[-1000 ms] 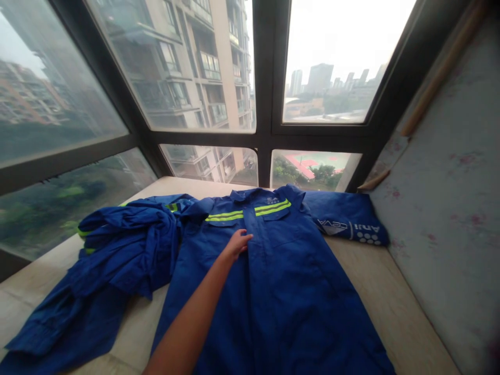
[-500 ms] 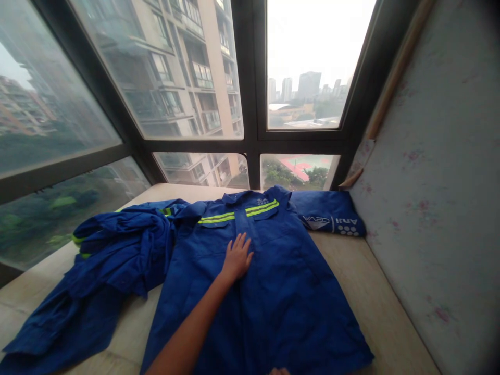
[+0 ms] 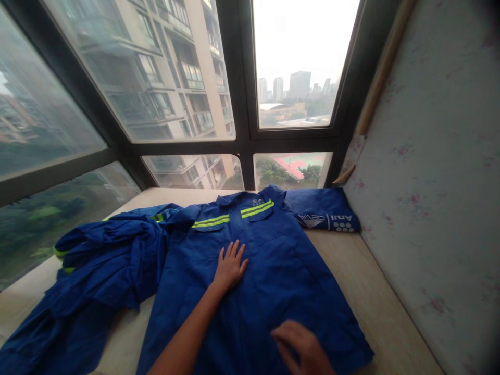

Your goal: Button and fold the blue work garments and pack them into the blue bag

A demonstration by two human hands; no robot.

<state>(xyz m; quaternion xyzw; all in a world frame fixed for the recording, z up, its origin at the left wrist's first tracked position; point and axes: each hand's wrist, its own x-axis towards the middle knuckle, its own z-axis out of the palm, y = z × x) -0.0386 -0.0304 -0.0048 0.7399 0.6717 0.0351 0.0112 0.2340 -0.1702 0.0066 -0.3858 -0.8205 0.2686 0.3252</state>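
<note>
A blue work jacket [image 3: 269, 271] with yellow-green stripes across its chest lies spread flat, front up, collar toward the window. My left hand [image 3: 230, 265] rests on the jacket's middle, fingers stretched out and spread, palm down. Over the lower right part of the jacket is my right hand [image 3: 300, 341], slightly blurred, its fingers loosely bent and the thumb apart from them. I see nothing held in it; whether it touches the cloth I cannot tell.
To the left lies a crumpled heap of blue clothing [image 3: 113, 260] with yellow-green trim. A folded blue garment [image 3: 324, 208] with white lettering sits at the back right. All rest on a pale ledge [image 3: 375, 281] between window frames [image 3: 244, 140] and a flowered wall [image 3: 429, 208].
My right hand has come up from the bottom edge into view above the jacket. My left hand stays on the jacket's middle. The whole view has shifted slightly.
</note>
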